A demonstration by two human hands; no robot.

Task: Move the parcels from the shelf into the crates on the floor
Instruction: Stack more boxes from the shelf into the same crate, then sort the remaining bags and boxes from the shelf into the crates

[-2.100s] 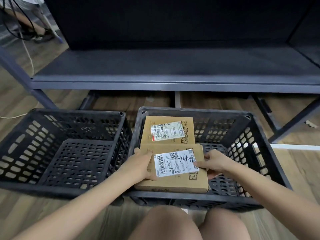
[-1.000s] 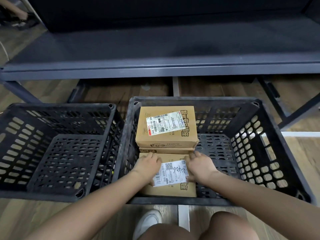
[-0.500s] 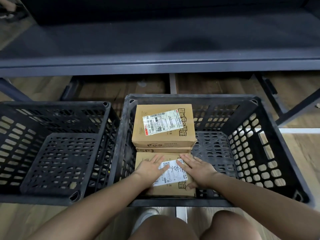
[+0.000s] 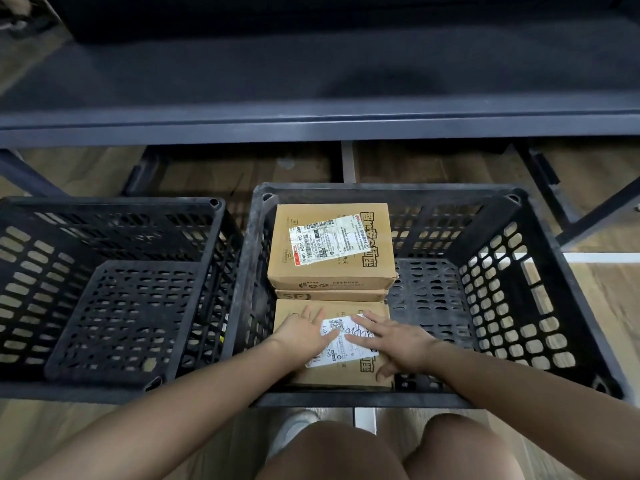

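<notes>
Parcel (image 4: 346,375) set in rt crate (image 4: 519,306), hands (image 4: 304,332) (image 4: 398,341) flat

left hand (image 4: 304,332), right hand (image 4: 398,339) flat on parcel (image 4: 349,375) | right crate (image 4: 540,296)

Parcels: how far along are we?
Done: stack of two boxes at the far end of the right crate. In hand: left hand and right hand lie flat on a third box at the near end. Left: let go; the shelf in view shows no further parcels.
</notes>
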